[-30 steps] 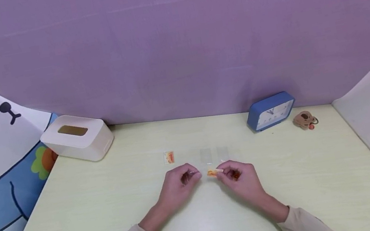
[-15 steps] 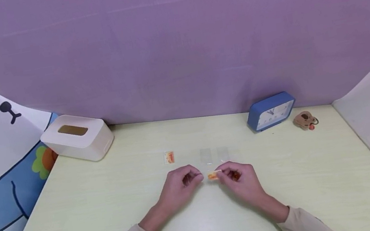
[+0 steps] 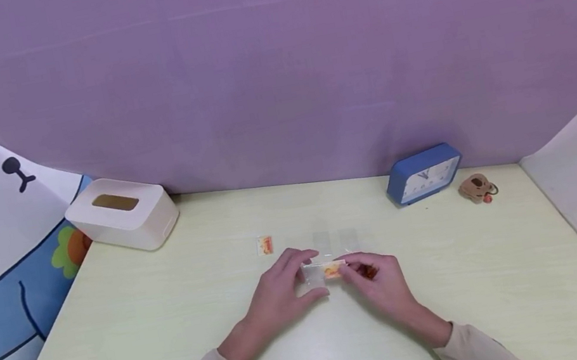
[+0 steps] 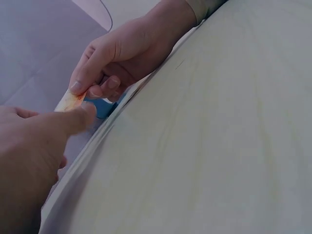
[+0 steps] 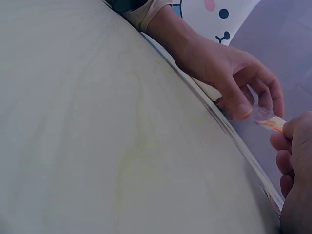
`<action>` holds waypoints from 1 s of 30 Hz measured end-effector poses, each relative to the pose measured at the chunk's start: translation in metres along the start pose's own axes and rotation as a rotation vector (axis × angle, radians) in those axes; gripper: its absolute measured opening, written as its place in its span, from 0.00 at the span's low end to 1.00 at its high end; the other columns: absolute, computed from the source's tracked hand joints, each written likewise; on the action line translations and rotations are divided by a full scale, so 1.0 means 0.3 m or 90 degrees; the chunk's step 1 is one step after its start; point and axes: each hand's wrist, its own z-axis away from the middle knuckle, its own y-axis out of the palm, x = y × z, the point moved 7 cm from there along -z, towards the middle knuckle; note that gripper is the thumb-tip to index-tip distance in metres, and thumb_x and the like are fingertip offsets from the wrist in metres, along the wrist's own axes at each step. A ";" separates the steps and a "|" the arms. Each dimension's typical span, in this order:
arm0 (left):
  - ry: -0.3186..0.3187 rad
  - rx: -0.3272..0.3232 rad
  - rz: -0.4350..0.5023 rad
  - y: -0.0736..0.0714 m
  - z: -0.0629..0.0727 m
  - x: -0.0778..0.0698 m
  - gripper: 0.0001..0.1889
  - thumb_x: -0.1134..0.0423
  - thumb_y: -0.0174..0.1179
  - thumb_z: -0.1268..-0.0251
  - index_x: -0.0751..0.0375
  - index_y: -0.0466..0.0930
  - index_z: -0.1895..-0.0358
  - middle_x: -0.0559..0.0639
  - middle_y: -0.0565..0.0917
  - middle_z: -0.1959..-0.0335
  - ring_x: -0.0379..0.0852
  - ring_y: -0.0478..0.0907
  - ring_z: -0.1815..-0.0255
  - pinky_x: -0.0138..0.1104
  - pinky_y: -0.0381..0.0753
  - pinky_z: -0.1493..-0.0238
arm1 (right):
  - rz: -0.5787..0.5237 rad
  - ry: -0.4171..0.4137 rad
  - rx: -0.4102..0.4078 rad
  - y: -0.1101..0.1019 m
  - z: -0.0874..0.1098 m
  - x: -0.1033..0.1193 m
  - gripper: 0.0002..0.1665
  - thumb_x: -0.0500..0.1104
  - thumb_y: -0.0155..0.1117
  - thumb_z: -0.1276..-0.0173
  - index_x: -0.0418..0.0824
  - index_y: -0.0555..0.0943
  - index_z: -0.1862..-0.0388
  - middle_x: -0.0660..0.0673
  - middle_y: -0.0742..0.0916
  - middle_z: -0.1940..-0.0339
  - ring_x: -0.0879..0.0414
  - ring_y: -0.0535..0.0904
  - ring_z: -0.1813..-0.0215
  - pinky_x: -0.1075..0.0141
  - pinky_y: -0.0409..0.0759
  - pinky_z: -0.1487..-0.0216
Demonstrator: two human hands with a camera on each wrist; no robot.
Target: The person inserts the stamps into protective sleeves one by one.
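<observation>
My right hand (image 3: pixel 376 280) pinches a small orange-and-white printed card (image 3: pixel 332 271) between thumb and forefinger. Something reddish-brown (image 3: pixel 368 271) shows under its curled fingers; its kind is hidden. A small clear plastic bag (image 3: pixel 313 274) extends leftward from the card, overlapping it in the head view. My left hand (image 3: pixel 281 290) surrounds the bag's left end, thumb and forefinger spread apart. In the right wrist view the left thumb (image 5: pixel 240 108) is right beside the clear film. In the left wrist view, the card (image 4: pixel 71 100) lies between the two hands.
A similar orange-and-white piece (image 3: pixel 264 245) lies beyond my left hand. Two clear bags, one on the left (image 3: pixel 322 242) and one on the right (image 3: pixel 348 239), lie ahead. Farther back are a white tissue box (image 3: pixel 123 215), a blue clock (image 3: pixel 424 173) and a brown plush charm (image 3: pixel 477 188).
My left thumb and fingers have spread from a pinch, and the clear bag now shows stretched between the hands. The right hand keeps its hold on the card, nearly in place.
</observation>
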 end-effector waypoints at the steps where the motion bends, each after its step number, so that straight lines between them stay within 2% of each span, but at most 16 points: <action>1: 0.016 -0.010 -0.034 -0.003 0.000 -0.008 0.34 0.51 0.84 0.37 0.51 0.82 0.30 0.42 0.83 0.43 0.35 0.78 0.59 0.32 0.85 0.58 | 0.001 0.005 -0.004 -0.002 0.000 -0.002 0.08 0.30 0.78 0.29 0.37 0.95 0.53 0.48 0.91 0.71 0.64 0.78 0.72 0.71 0.76 0.72; 3: 0.044 -0.026 -0.090 -0.009 -0.001 -0.024 0.33 0.51 0.85 0.39 0.52 0.84 0.32 0.45 0.83 0.40 0.37 0.79 0.60 0.33 0.85 0.59 | 0.001 0.012 -0.011 -0.004 0.001 -0.002 0.09 0.30 0.78 0.29 0.37 0.95 0.53 0.48 0.91 0.71 0.64 0.77 0.72 0.71 0.75 0.72; 6: 0.074 -0.043 -0.131 -0.014 0.001 -0.043 0.28 0.54 0.84 0.37 0.54 0.87 0.36 0.47 0.84 0.41 0.38 0.80 0.61 0.33 0.85 0.60 | -0.011 0.020 -0.011 -0.002 0.004 -0.002 0.10 0.29 0.79 0.30 0.35 0.94 0.52 0.47 0.91 0.71 0.64 0.78 0.72 0.72 0.75 0.72; 12: 0.105 -0.065 -0.125 -0.015 0.006 -0.063 0.24 0.56 0.82 0.34 0.57 0.88 0.37 0.48 0.85 0.44 0.39 0.82 0.59 0.32 0.87 0.58 | -0.019 0.032 0.002 0.015 0.010 -0.004 0.12 0.30 0.80 0.32 0.34 0.94 0.50 0.46 0.93 0.70 0.64 0.82 0.71 0.73 0.78 0.72; 19: 0.077 -0.104 -0.089 -0.026 0.006 -0.050 0.25 0.58 0.84 0.36 0.58 0.89 0.38 0.47 0.85 0.47 0.39 0.82 0.61 0.32 0.87 0.59 | -0.019 0.025 -0.023 0.008 0.008 -0.003 0.13 0.29 0.80 0.31 0.39 0.94 0.49 0.49 0.91 0.69 0.62 0.80 0.71 0.73 0.76 0.72; 24: 0.045 -0.125 -0.078 -0.027 0.006 -0.029 0.24 0.58 0.84 0.37 0.57 0.89 0.39 0.46 0.85 0.48 0.39 0.83 0.61 0.33 0.87 0.58 | -0.018 -0.023 -0.047 -0.005 0.008 0.006 0.12 0.26 0.76 0.29 0.41 0.93 0.54 0.49 0.87 0.71 0.60 0.76 0.72 0.72 0.73 0.74; 30: 0.038 -0.132 -0.071 -0.027 0.007 -0.026 0.24 0.59 0.85 0.38 0.56 0.90 0.40 0.45 0.85 0.48 0.38 0.84 0.61 0.33 0.88 0.58 | -0.036 -0.062 -0.040 -0.004 0.009 0.018 0.13 0.24 0.75 0.29 0.41 0.93 0.55 0.47 0.87 0.69 0.60 0.74 0.73 0.72 0.72 0.74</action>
